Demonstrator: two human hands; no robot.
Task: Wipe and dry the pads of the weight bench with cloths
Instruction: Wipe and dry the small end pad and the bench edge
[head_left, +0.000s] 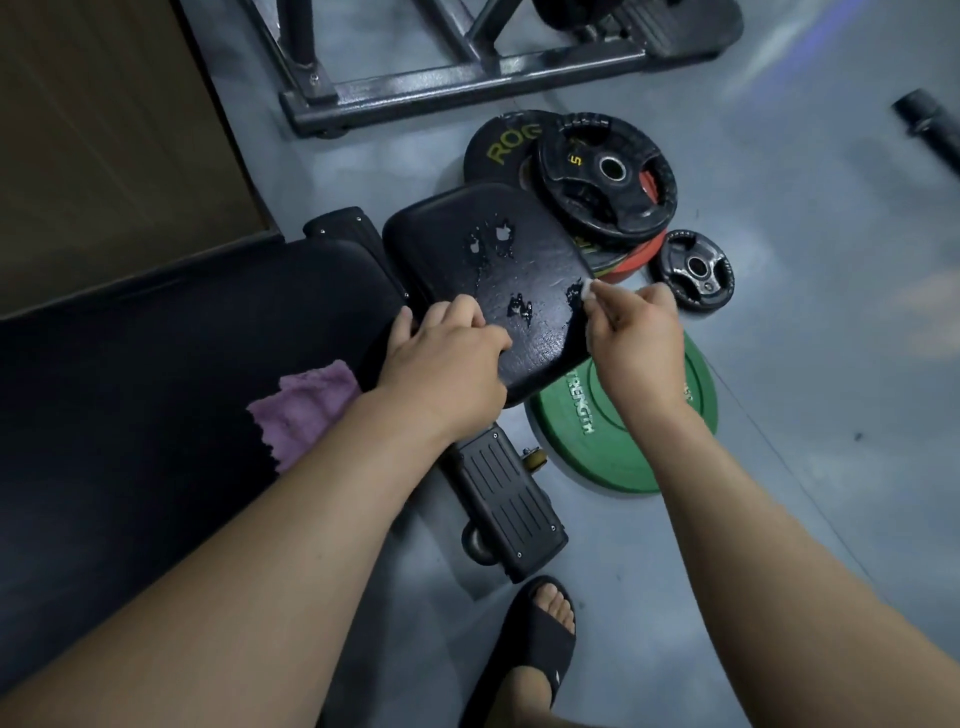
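Now my left hand (447, 358) lies on the near left corner of the bench's seat pad (493, 270). Its fingers are bent on the black surface and the thumb sits at the gap towards the long back pad (208, 338). Whether it grips that edge or only rests there I cannot tell.

My right hand (641, 332) pinches a small white wad (588, 289) between thumb and fingertips, and the wad touches the right edge of the seat pad. Whether it is cloth or tissue I cannot tell.

The seat pad has several glossy, ragged patches across its middle, wet or worn I cannot say. A purple cloth (306, 410) lies crumpled on the back pad, just beside my left wrist.

On the grey floor (779, 519), a green plate (639, 431) lies partly under the seat pad's near right corner. A stack of black plates (608, 182) sits beyond the pad's far corner, with a smaller black plate (696, 270) by itself to the right of it. The bench's ribbed foot (506, 504) points towards my foot in a black sandal (540, 644)
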